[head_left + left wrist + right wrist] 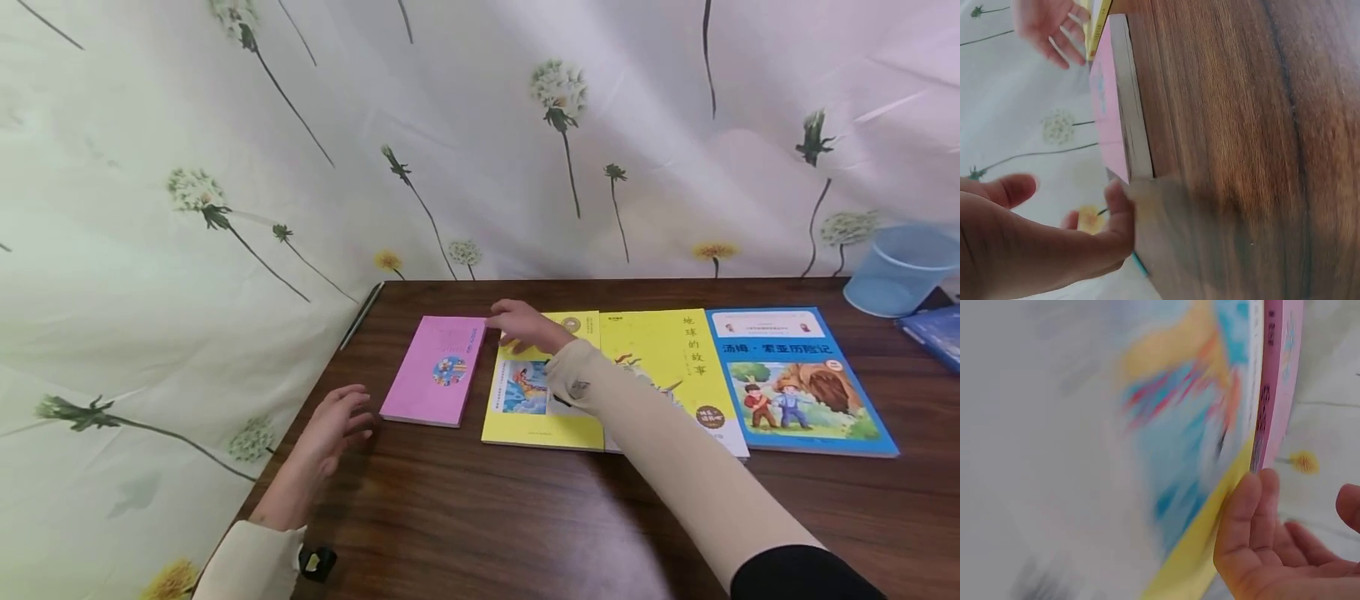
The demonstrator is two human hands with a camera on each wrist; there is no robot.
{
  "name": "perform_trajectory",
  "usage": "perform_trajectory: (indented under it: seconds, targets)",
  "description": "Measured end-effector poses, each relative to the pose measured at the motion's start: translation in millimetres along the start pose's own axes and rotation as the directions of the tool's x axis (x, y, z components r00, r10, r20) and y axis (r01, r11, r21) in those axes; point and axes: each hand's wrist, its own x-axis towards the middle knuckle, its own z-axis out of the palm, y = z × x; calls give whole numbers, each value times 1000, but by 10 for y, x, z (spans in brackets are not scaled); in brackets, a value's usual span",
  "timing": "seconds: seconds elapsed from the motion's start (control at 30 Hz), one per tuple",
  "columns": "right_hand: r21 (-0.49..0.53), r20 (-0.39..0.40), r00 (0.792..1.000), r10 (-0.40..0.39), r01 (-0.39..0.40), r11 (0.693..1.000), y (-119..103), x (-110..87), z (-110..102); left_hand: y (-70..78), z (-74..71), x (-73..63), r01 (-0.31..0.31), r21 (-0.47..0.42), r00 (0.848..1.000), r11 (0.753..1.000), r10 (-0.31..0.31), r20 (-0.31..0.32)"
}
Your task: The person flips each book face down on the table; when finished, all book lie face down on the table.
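Note:
A thick pink book (420, 375) lies flat near the table's left side. Just left of it is my left hand (337, 425), its fingers loosely bent and holding nothing. In the left wrist view that hand (1054, 240) has its fingertips close to a corner of the pink book (1107, 112); contact cannot be told. My right hand (528, 325) hovers over the upper part of a yellow book (547, 429), fingers reaching toward the pink book's far right corner. In the right wrist view the fingertips of this hand (1272, 550) are near the pink spine (1269, 394).
A second yellow book (652, 333) and a blue picture-cover book (798, 350) lie in a row to the right. Beyond them stand a light blue bin (892, 279) and a dark blue book (937, 329). A dandelion-print curtain (480, 167) borders the dark wooden table (450, 517).

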Motion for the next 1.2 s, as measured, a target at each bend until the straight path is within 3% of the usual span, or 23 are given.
perform_trajectory:
  seconds: [0.1, 0.2, 0.33, 0.47, 0.6, 0.67, 0.9, 1.2]
  targets:
    - [-61, -48, 997, -59, 56, 997, 116, -140, -208, 45, -6, -35, -41, -12, 999, 999, 41, 0]
    - [-172, -79, 990, -115, 100, 980, 233, -295, -440, 122, 4, -58, -76, 4, 988, 997, 75, 131]
    - [-348, -131, 983, -127, 74, 935, 418, -429, -723, 217, 112, -24, -84, 42, 937, 996, 64, 345]
    - [-377, -179, 981, -78, 5, 926, 563, -468, -893, 244, 321, 32, -40, 95, 892, 995, -8, 453]
    - [-405, -165, 983, -76, 3, 914, 628, -453, -906, 218, 494, 35, 11, 119, 862, 993, -70, 502]
    - [-426, -154, 986, -71, -1, 905, 644, -445, -877, 198, 557, 12, 32, 119, 856, 992, -89, 510]
    - [-455, -184, 982, -41, -48, 889, 699, -484, -848, 106, 715, -98, 65, 78, 819, 995, -98, 565]
    - [-428, -196, 981, -5, -81, 900, 711, -618, -897, 23, 840, -129, 125, 15, 823, 992, -112, 556]
